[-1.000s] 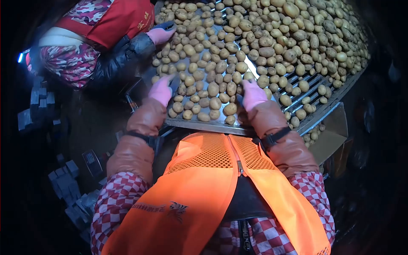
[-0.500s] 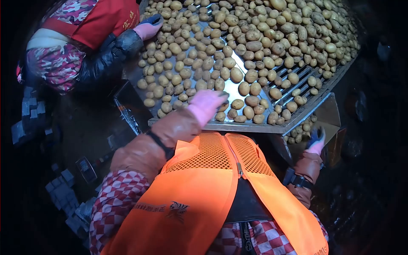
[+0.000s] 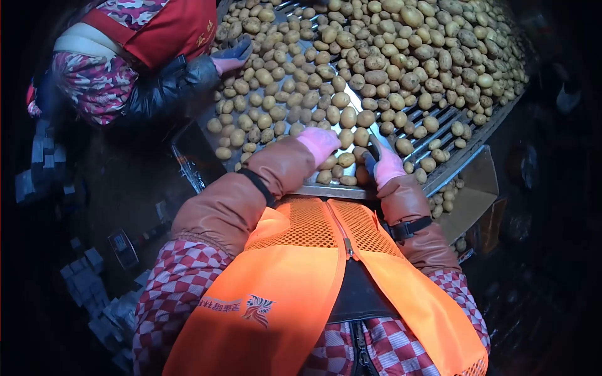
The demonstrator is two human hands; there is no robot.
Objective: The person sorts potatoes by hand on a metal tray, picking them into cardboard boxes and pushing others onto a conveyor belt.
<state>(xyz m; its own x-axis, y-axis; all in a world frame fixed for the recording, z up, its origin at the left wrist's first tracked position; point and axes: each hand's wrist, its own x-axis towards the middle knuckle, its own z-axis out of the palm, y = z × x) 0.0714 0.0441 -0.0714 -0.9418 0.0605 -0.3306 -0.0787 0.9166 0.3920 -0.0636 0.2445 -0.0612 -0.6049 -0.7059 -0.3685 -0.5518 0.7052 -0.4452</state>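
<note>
My left hand (image 3: 320,143), in a pink glove, rests among the potatoes (image 3: 348,117) near the front edge of the metal sorting table. Its fingers curl downward, and whatever lies under them is hidden. Close by on the right, my right hand (image 3: 385,164), in a pink glove with a dark palm, stands on edge with its fingers stretched forward. Its palm faces left against a few potatoes (image 3: 362,175). Between the two hands lie several loose potatoes (image 3: 345,159).
Slatted bars (image 3: 444,122) and a large potato heap (image 3: 433,56) lie to the right. An open cardboard box (image 3: 471,199) with potatoes stands below the table's right edge. At the upper left, another person's gloved hand (image 3: 232,57) touches potatoes.
My right hand has come from the box at the right up onto the table, beside the potatoes. My left hand has shifted slightly right, its fingers now curled. Some potatoes near the front edge have moved.
</note>
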